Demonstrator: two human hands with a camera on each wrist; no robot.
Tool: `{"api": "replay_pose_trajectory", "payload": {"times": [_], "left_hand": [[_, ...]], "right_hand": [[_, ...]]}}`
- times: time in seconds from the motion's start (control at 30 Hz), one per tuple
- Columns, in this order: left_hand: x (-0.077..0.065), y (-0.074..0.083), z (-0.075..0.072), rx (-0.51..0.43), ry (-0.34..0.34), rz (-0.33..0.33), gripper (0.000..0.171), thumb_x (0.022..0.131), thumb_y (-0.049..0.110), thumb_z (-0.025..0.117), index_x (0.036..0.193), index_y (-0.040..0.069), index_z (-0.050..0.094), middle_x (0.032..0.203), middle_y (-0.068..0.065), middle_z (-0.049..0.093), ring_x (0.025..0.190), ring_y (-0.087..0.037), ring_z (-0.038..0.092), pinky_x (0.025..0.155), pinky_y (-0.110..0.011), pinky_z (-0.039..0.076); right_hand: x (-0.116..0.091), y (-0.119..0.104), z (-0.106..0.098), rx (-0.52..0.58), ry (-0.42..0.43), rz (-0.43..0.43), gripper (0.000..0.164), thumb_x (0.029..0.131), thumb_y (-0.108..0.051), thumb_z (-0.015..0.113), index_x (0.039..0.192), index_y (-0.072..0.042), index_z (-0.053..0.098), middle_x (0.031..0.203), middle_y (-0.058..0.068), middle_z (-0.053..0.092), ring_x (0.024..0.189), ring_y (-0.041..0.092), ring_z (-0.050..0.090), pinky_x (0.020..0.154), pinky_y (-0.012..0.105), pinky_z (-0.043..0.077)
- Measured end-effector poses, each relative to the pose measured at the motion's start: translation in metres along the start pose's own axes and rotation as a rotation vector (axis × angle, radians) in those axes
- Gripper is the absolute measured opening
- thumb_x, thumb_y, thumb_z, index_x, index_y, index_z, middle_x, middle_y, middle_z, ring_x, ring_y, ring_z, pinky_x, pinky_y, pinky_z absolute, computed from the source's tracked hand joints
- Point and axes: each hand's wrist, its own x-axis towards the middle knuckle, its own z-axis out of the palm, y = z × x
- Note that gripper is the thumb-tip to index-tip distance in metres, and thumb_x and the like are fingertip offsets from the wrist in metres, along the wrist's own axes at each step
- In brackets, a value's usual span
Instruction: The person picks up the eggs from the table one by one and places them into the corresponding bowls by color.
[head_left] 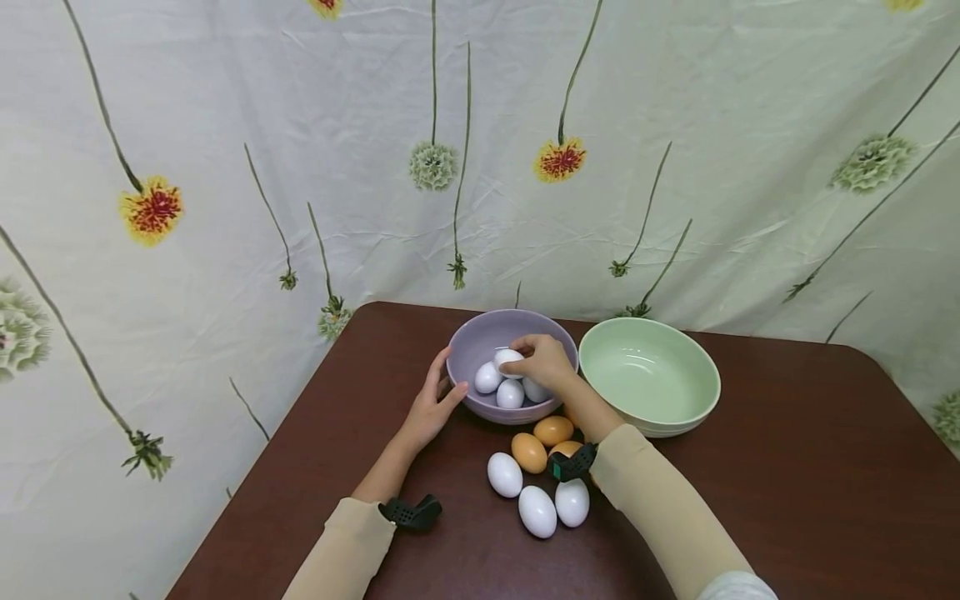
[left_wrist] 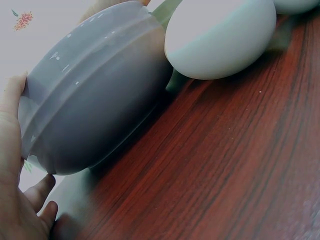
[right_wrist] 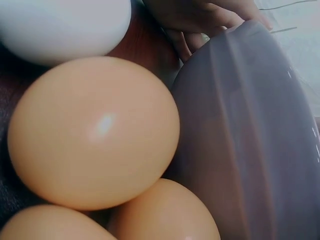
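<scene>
A purple bowl stands at the far side of the table with several white eggs inside. My left hand holds the bowl's left side, thumb at the front of the rim and fingers along the outer wall. Inside the bowl, my right hand pinches a white egg between thumb and fingers, just above the other eggs. The left wrist view shows the bowl's outer wall with left fingertips near its base. In the right wrist view, the right hand is hidden behind the bowl wall.
A green bowl sits right beside the purple one. In front of the bowls lie several brown eggs, partly under my right forearm, and nearer to me white eggs. A flowered cloth hangs behind the dark table.
</scene>
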Motion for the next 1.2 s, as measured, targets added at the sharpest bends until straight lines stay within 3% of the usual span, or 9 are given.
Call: {"api": "replay_pose_trajectory", "payload": {"times": [0.4, 0.63, 0.7, 0.93, 1.2], "left_hand": [[0.0, -0.001, 0.0, -0.001, 0.008, 0.0, 0.069, 0.098, 0.011, 0.056, 0.155, 0.004, 0.016, 0.159, -0.022, 0.016, 0.137, -0.047, 0.03, 0.108, -0.056, 0.028], [0.01, -0.035, 0.002, -0.011, 0.032, -0.004, 0.071, 0.098, 0.014, 0.058, 0.156, 0.014, 0.018, 0.16, -0.015, 0.017, 0.138, -0.044, 0.03, 0.108, -0.056, 0.029], [0.01, -0.037, 0.002, 0.0, 0.043, 0.0, 0.07, 0.098, 0.015, 0.059, 0.156, 0.016, 0.019, 0.16, -0.014, 0.018, 0.138, -0.042, 0.032, 0.108, -0.055, 0.03], [0.008, -0.038, 0.003, 0.014, 0.06, 0.018, 0.07, 0.097, 0.021, 0.06, 0.155, 0.019, 0.021, 0.159, -0.014, 0.02, 0.136, -0.044, 0.034, 0.107, -0.056, 0.031], [0.011, -0.036, 0.004, 0.023, 0.061, 0.0, 0.07, 0.097, 0.021, 0.06, 0.155, 0.022, 0.021, 0.159, -0.011, 0.021, 0.137, -0.042, 0.034, 0.106, -0.054, 0.033]], "right_hand": [[0.0, 0.0, 0.002, -0.137, -0.037, -0.022, 0.038, 0.078, -0.018, 0.082, 0.11, 0.0, 0.071, 0.105, 0.011, 0.07, 0.1, 0.025, 0.063, 0.087, 0.037, 0.05], [0.001, 0.0, 0.003, -0.245, -0.079, -0.03, 0.032, 0.076, -0.017, 0.082, 0.102, -0.002, 0.074, 0.097, 0.007, 0.07, 0.092, 0.021, 0.061, 0.082, 0.033, 0.049], [0.001, 0.0, 0.003, -0.257, -0.089, -0.03, 0.03, 0.075, -0.017, 0.083, 0.099, -0.002, 0.074, 0.094, 0.006, 0.07, 0.09, 0.021, 0.06, 0.081, 0.032, 0.048], [-0.001, -0.003, 0.004, -0.243, -0.128, -0.023, 0.032, 0.076, -0.016, 0.082, 0.102, 0.0, 0.072, 0.096, 0.008, 0.069, 0.092, 0.021, 0.061, 0.084, 0.033, 0.048], [-0.004, -0.002, 0.003, -0.118, -0.027, -0.061, 0.031, 0.08, -0.014, 0.077, 0.105, 0.003, 0.07, 0.1, 0.011, 0.07, 0.098, 0.025, 0.064, 0.087, 0.035, 0.05]]}}
